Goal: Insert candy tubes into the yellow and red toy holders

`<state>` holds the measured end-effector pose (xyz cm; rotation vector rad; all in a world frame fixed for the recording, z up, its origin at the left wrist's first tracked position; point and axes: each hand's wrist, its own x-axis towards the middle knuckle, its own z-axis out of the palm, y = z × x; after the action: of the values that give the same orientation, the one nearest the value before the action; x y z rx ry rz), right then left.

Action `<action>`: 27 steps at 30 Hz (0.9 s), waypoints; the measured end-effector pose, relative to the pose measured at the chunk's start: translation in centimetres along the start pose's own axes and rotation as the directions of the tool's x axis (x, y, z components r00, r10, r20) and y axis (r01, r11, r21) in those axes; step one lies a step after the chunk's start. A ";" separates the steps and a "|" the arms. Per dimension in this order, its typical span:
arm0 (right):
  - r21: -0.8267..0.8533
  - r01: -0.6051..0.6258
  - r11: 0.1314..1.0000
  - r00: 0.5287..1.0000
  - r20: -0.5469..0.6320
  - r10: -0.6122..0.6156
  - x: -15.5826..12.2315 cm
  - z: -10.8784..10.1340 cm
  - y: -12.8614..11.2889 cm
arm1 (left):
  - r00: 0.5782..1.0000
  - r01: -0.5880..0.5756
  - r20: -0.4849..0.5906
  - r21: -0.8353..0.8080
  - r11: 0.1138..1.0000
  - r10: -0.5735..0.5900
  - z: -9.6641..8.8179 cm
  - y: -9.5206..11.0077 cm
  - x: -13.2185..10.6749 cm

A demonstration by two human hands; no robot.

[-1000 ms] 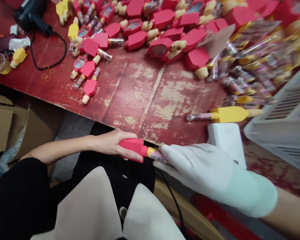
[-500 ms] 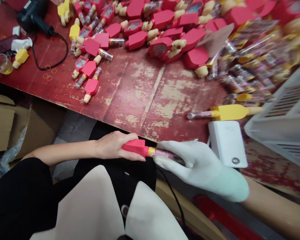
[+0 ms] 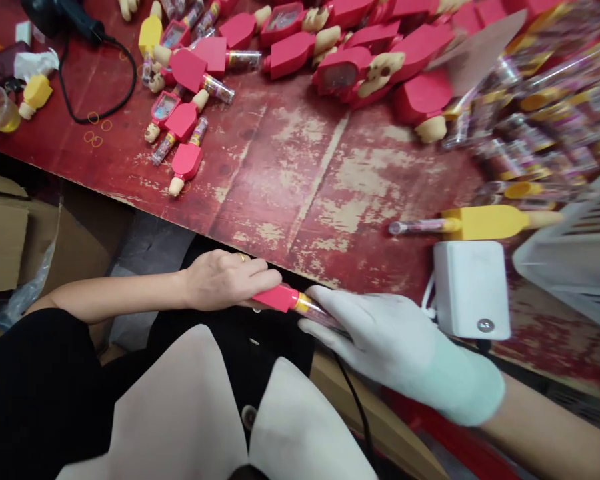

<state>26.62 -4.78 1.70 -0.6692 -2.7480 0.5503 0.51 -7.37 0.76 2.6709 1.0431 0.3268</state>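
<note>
My bare left hand [image 3: 225, 280] is wrapped round the red body of a popsicle-shaped toy [image 3: 276, 298], just below the near edge of the worn red table [image 3: 300, 180]. My right hand [image 3: 380, 337], in a white glove, pinches the clear candy tube [image 3: 316, 311] that sticks out of the toy's yellow collar. Both hands hover over my lap. A yellow toy with a tube [image 3: 480, 223] lies on the table above my right hand.
A white box [image 3: 471, 289] with a cable sits at the table edge. Red toys [image 3: 350, 53] and loose tubes [image 3: 540, 120] are piled at the back and right. A white crate [image 3: 580, 260] stands far right, a black tool with cord [image 3: 70, 20] far left, cardboard boxes [image 3: 5, 240] below.
The view has tilted, so the table slid down in the picture. My hands stay joined on the red toy and tube, and the left hand now covers more of the red body.
</note>
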 end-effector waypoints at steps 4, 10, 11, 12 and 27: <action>-0.071 0.034 0.997 0.997 -0.061 -0.039 -0.2 -0.4 -1.2 | 0.997 -0.080 -0.012 0.119 0.990 0.082 -1.8 0.2 0.1; -0.054 0.063 0.997 0.997 -0.029 -0.065 -1.1 -3.1 -3.3 | 0.989 0.000 0.149 -0.038 0.999 0.006 -4.4 2.5 0.8; -0.048 0.077 0.996 0.997 -0.019 -0.078 -1.0 -3.6 -3.4 | 0.989 0.016 0.149 -0.078 0.997 -0.004 -4.6 2.7 0.8; -0.043 0.083 0.996 0.996 -0.012 -0.083 -0.9 -3.9 -3.6 | 0.989 0.031 0.148 -0.121 0.992 -0.013 -4.7 2.9 0.9; 0.611 -0.703 0.363 0.699 0.689 0.193 -2.5 2.1 -3.2 | 0.732 0.664 0.681 -0.715 0.220 0.002 2.6 2.0 -1.5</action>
<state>26.84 -9.25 0.81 -1.1263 -2.0539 2.3513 1.44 -10.27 -1.18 1.1850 0.8018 -0.0040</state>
